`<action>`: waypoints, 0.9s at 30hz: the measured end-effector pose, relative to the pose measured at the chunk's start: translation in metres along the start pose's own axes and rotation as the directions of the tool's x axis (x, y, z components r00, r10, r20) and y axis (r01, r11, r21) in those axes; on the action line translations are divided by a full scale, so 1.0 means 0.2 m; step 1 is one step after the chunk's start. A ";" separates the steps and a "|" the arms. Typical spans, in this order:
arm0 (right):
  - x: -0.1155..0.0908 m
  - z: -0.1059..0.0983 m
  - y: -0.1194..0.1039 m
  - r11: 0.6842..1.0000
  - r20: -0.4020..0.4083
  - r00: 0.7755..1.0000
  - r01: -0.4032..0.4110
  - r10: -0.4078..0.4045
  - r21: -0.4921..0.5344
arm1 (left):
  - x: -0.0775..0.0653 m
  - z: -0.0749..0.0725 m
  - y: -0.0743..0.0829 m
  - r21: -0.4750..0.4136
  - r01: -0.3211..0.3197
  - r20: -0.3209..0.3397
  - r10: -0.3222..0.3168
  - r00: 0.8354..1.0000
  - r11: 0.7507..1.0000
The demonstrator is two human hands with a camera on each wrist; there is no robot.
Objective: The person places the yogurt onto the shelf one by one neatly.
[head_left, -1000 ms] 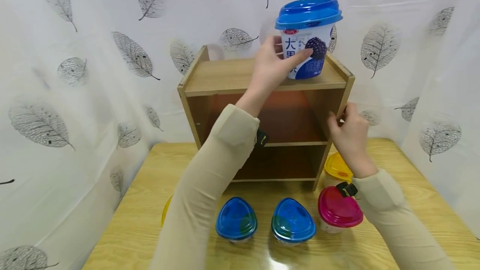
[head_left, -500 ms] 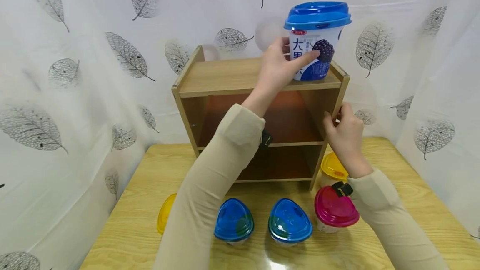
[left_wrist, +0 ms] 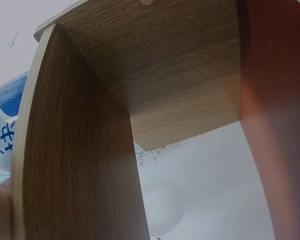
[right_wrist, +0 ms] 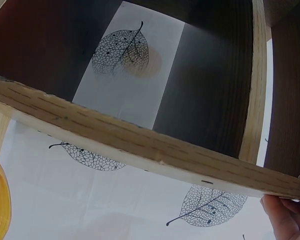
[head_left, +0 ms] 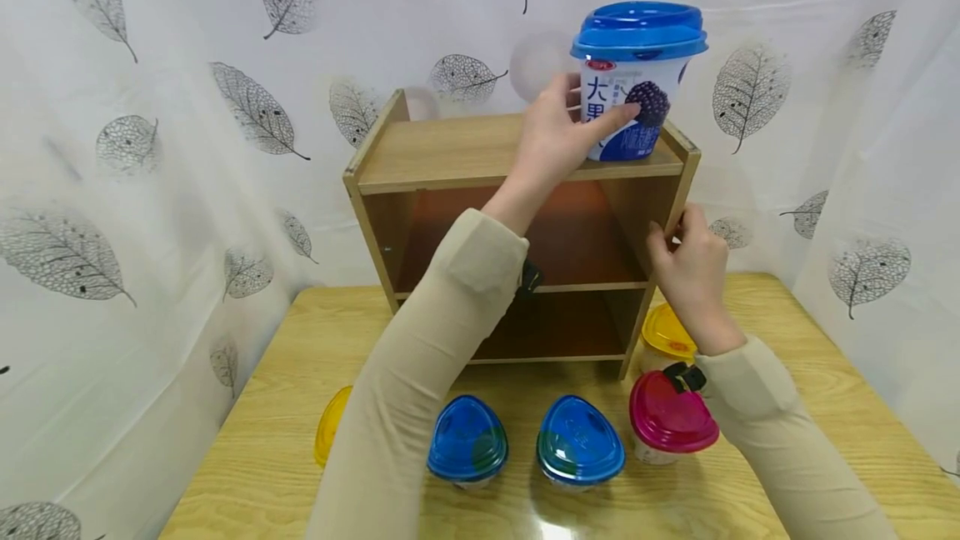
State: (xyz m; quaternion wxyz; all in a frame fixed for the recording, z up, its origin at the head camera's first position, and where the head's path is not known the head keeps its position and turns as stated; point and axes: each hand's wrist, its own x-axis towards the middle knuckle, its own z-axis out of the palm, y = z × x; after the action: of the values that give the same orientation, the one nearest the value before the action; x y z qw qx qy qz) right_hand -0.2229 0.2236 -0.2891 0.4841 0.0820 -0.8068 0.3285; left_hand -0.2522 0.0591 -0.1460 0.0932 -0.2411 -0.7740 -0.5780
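Observation:
My left hand [head_left: 558, 127] grips a yogurt cup [head_left: 630, 90] with a blue lid and a blackberry picture, thumb across its front. The cup is upright at the right end of the top of a small wooden shelf [head_left: 450, 144]. In the left wrist view the cup [left_wrist: 7, 120] shows only partly, behind the shelf's top board [left_wrist: 80, 140]. My right hand [head_left: 693, 273] pinches the front edge of the shelf's right side panel. The right wrist view shows the fingers [right_wrist: 282, 217] at that panel edge [right_wrist: 140, 145].
Two blue-lidded cups [head_left: 468, 442] [head_left: 580, 444] stand on the table [head_left: 262, 423] before the shelf. A magenta-lidded cup [head_left: 671, 415] and a yellow-lidded cup [head_left: 667, 332] are at right. Another yellow lid [head_left: 330, 427] peeks out beside the left sleeve. A leaf-patterned curtain [head_left: 187, 190] hangs behind.
The head view has shifted slightly. The cup in my left hand has moved a little to the right over the shelf top, then stays nearly still. My right hand keeps its hold on the panel.

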 end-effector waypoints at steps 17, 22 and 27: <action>0.00 0.00 0.00 1.000 -0.003 1.000 -0.011 0.011 0.009 | -0.02 -0.01 -0.01 0.003 0.030 -0.008 -0.030 1.000 1.000; 0.00 0.00 0.00 1.000 -0.003 1.000 -0.011 0.011 0.007 | -0.06 -0.03 -0.01 -0.007 0.011 -0.036 -0.011 0.999 1.000; 0.00 0.00 0.00 1.000 -0.006 1.000 -0.019 0.019 0.005 | -0.13 -0.08 -0.01 -0.064 -0.039 -0.061 0.035 0.998 0.997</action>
State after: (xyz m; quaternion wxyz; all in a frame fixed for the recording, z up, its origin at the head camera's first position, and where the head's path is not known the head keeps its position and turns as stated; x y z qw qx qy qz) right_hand -0.2230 0.2228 -0.2897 0.4833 0.0746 -0.8053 0.3353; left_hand -0.2332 0.0357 -0.1541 0.1192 -0.2407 -0.7471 -0.6081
